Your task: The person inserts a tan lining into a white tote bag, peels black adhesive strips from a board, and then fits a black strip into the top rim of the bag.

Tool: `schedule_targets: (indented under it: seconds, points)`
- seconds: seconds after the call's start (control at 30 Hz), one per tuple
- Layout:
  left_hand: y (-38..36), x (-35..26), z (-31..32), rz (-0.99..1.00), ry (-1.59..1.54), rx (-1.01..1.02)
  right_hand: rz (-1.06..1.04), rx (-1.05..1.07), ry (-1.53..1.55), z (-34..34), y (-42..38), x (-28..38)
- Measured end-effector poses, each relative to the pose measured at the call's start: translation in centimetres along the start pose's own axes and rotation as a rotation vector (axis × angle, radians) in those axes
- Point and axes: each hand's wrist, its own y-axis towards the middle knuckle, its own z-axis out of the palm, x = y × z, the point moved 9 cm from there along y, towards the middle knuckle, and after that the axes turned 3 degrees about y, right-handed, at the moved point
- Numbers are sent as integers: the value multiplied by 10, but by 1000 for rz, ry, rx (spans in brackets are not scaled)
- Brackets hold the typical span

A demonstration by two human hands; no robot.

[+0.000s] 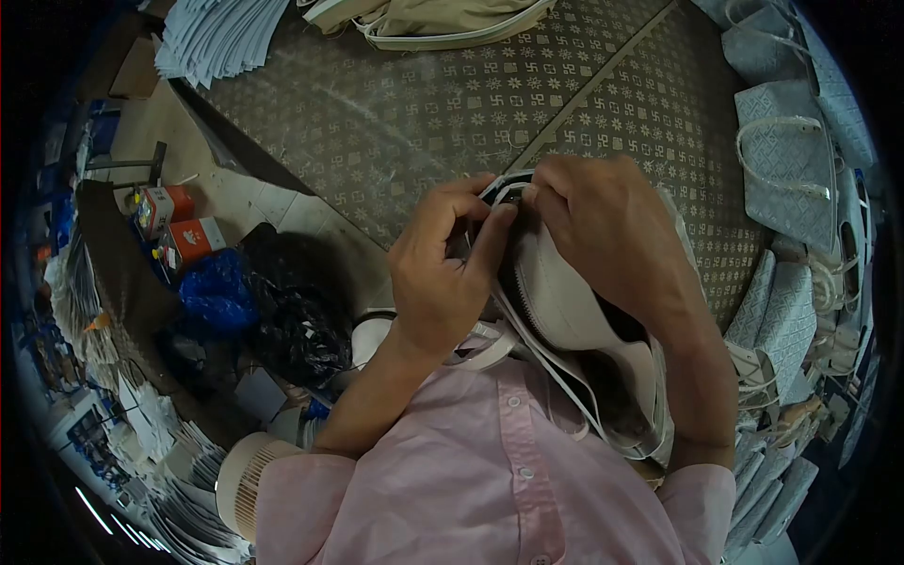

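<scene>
Head view: left hand point(443, 273) is pinching the zipper end of a white bag point(574, 301); right hand point(603, 231) is gripping the bag's top edge. Bag is being held against the chest, above the patterned bench point(395, 113).

No legible text anywhere. Two orange-and-white boxes point(176, 226) at the left carried print and a logo-like mark, too small and blurred to read. The patterned surface point(395, 104) showed only repeated star and hooked-cross motifs, no letters or nos. White bag point(574, 292) and grey bags point(786, 160) at the right bore no readable label or brand.
</scene>
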Motion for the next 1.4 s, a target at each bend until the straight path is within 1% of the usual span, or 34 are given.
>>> schedule_targets:
  seconds: [0.07, 0.1, 0.17, 0.2, 0.27, 0.3, 0.37, 0.5, 0.57, 0.7, 0.8, 0.87, 1.0, 1.07, 1.1, 1.13, 1.17, 1.2, 1.23, 1.27, 1.3, 1.37, 1.4]
  points:
    - [-2, 4, 0, -94, -53, 2, -30, 19, -24, 1, 1, 3]
    - [-1, 0, 1, -97, -55, 3, -3, 29, -26, 3, 1, 2]
    - [-1, 4, 1, -229, -336, -65, 22, 42, -28, 6, 0, 1]
    - [-1, 6, -1, -232, -335, -70, 2, 6, -12, 6, 0, 1]
    - [4, 6, 3, -131, -81, 49, -23, -33, 5, 4, 0, 4]
    - [7, 10, 1, -130, -80, 48, 6, -40, 17, 3, -1, 3]
    - [11, 11, 13, -92, -111, 196, 38, -50, 28, 1, -2, 0]
    - [11, 17, 16, -158, -133, 217, 14, -58, 63, -1, -4, -2]
    - [12, 9, 12, -79, -66, 161, -5, -59, 64, -1, -5, -2]
    - [12, 0, 8, -5, 12, 143, -25, -48, 88, 1, -7, -3]
    - [12, -2, 8, -22, 65, 159, -43, -56, 80, 0, -8, -1]
    - [7, 4, 5, -90, 13, 146, -38, -54, 71, 0, -13, -1]
    - [-7, 8, -3, -35, -58, 131, -99, 38, -21, 9, -28, 12]
    - [-15, 6, -7, -50, -88, 120, -50, 169, -99, 22, -37, 11]
    - [-20, 8, -8, -68, -109, 117, -42, 189, -106, 24, -39, 12]
    - [-23, 7, -8, -1, -123, 94, -107, 200, -163, 24, -39, 18]
    - [-24, 11, -9, -30, -146, 87, -171, 219, -220, 26, -41, 24]
    - [-24, 5, -9, 31, -113, 129, -157, 256, -229, 29, -44, 23]
    - [-23, 0, -7, 94, -78, 167, -149, 245, -194, 29, -45, 22]
    - [-23, 2, -6, 91, -117, 192, -136, 234, -155, 29, -45, 22]
    - [-24, 6, -8, 58, -141, 193, -113, 268, -160, 32, -46, 22]
    - [-23, 8, -4, 76, -166, 246, -102, 224, -167, 28, -42, 22]
    - [-22, 11, -3, 63, -181, 246, -91, 239, -174, 29, -42, 23]
